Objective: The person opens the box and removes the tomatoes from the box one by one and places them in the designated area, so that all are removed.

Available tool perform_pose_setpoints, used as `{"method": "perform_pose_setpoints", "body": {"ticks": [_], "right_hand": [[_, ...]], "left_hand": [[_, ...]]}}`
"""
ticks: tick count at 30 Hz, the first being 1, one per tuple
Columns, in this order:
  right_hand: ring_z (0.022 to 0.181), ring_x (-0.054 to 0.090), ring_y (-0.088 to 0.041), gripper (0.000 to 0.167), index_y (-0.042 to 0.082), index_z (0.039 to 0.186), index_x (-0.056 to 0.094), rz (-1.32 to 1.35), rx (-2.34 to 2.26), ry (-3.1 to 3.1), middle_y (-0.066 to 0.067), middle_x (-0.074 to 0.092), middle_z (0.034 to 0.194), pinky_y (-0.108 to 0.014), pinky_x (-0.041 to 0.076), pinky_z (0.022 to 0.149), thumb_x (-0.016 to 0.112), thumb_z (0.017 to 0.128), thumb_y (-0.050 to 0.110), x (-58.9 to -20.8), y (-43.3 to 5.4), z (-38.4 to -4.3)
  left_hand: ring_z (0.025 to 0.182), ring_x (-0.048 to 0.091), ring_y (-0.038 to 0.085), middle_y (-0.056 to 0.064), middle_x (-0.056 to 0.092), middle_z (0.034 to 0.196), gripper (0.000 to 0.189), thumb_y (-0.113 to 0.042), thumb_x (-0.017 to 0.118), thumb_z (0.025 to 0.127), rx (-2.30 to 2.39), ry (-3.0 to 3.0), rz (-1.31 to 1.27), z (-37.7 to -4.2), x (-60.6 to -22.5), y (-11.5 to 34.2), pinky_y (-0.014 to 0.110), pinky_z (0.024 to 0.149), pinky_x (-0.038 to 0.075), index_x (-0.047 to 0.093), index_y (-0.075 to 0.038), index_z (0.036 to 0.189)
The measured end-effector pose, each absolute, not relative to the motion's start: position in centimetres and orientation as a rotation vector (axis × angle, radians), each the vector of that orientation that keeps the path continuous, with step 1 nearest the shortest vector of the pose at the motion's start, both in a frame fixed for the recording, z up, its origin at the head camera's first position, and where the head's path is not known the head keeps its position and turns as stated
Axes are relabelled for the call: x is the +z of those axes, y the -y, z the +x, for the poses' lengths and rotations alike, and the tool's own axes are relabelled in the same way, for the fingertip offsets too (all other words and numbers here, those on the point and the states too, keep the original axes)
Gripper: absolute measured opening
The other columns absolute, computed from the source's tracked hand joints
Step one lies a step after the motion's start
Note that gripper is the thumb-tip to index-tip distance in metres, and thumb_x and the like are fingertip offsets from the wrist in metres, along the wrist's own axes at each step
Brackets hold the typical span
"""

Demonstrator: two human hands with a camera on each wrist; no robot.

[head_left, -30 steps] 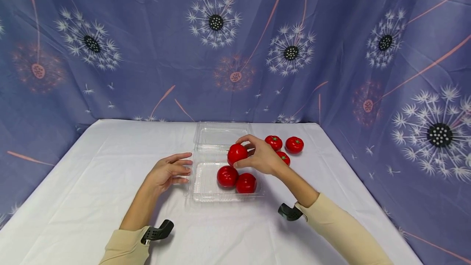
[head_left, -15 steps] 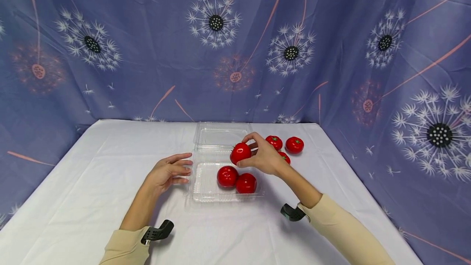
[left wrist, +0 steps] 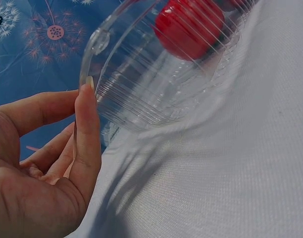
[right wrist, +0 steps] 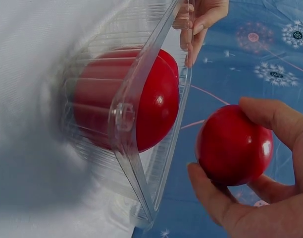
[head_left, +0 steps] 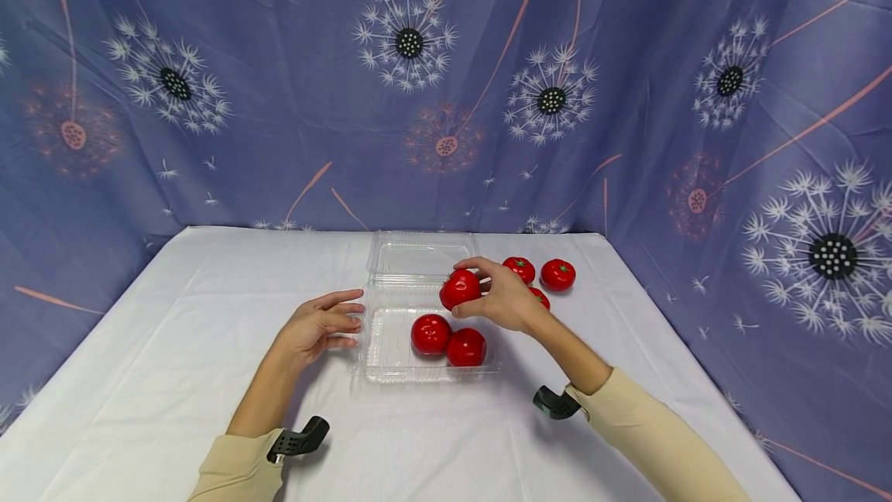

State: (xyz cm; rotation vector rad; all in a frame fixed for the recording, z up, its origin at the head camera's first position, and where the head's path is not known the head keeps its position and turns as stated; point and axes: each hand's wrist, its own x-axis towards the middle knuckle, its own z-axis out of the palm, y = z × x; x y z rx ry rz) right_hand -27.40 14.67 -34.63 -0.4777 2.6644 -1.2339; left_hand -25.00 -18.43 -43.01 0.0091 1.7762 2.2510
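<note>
My right hand point(head_left: 507, 299) holds a red tomato point(head_left: 459, 290) between thumb and fingertips above the clear plastic container point(head_left: 390, 374). In the right wrist view, the held tomato point(right wrist: 234, 145) is apart from the container wall. Two tomatoes, one near the middle point(head_left: 430, 334) and one at the right point(head_left: 466, 347), sit inside the container, touching or nearly so. My left hand point(head_left: 313, 330) stays at the container's left side, its fingers mostly straight. In the left wrist view its fingertips point(left wrist: 87, 91) touch the plastic rim. The lid point(head_left: 421, 256) lies folded back behind the container.
On the white cloth right of the container are more tomatoes: one at the back point(head_left: 519, 269), one farther right point(head_left: 558, 274), and one partly hidden behind my right hand point(head_left: 539, 299). A blue dandelion-print curtain point(head_left: 313, 99) hangs behind the table and along its sides.
My right hand and its tomato have shifted slightly to the right above the container, and the tomato has turned a little. The left hand and container have stayed put.
</note>
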Motion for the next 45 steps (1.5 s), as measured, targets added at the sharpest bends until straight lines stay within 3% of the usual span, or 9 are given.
{"method": "perform_pose_setpoints", "body": {"ticks": [10,17,24,28,37,45], "right_hand": [[0.117,0.061,-0.028,0.07,0.027,0.135,0.059,-0.464,-1.249,-2.687,-0.007,0.065,0.125,-0.041,0.06,0.085,0.089,0.072,0.022,-34.2,-14.4,-27.4],[0.11,0.066,-0.03,0.068,0.021,0.13,0.053,-0.449,-1.292,-2.64,-0.015,0.063,0.129,-0.04,0.061,0.085,0.087,0.072,0.014,-34.2,-14.3,-27.3],[0.12,0.061,-0.029,0.069,0.022,0.127,0.05,-0.425,-1.32,-2.641,-0.011,0.064,0.127,-0.04,0.061,0.085,0.092,0.072,0.022,-34.3,-14.5,-27.3],[0.115,0.063,-0.026,0.068,0.024,0.126,0.051,-0.433,-1.315,-2.66,-0.008,0.067,0.122,-0.039,0.06,0.084,0.092,0.073,0.027,-34.4,-14.7,-27.2],[0.123,0.061,-0.031,0.068,0.022,0.127,0.052,-0.464,-1.339,-2.665,-0.012,0.063,0.13,-0.041,0.061,0.087,0.092,0.072,0.022,-34.4,-15.4,-27.1],[0.119,0.061,-0.03,0.067,0.019,0.126,0.052,-0.422,-1.367,-2.683,-0.012,0.064,0.124,-0.042,0.06,0.086,0.091,0.071,0.02,-34.5,-16.0,-27.2]], "left_hand": [[0.082,0.071,0.014,0.004,0.069,0.117,0.068,0.009,0.064,0.087,2.249,-1.781,0.008,-25.1,-43.0,18.5,0.028,0.067,0.062,0.042,0.004,0.151],[0.084,0.071,0.015,0.006,0.068,0.12,0.068,0.008,0.064,0.087,2.233,-1.806,0.009,-25.2,-43.3,18.5,0.027,0.066,0.062,0.04,0.005,0.151],[0.082,0.071,0.014,0.005,0.069,0.118,0.069,0.008,0.064,0.087,2.245,-1.79,0.007,-25.1,-43.2,18.5,0.027,0.065,0.062,0.04,0.005,0.151],[0.083,0.072,0.014,0.005,0.069,0.118,0.069,0.008,0.064,0.087,2.244,-1.784,0.009,-25.1,-43.2,18.5,0.027,0.065,0.062,0.04,0.005,0.151],[0.084,0.072,0.015,0.006,0.068,0.12,0.069,0.008,0.064,0.087,2.241,-1.787,0.012,-25.1,-43.1,18.5,0.028,0.066,0.062,0.04,0.004,0.152],[0.083,0.071,0.015,0.005,0.069,0.118,0.069,0.008,0.064,0.087,2.232,-1.793,0.006,-25.0,-43.0,18.5,0.027,0.067,0.062,0.04,0.004,0.152]]}}
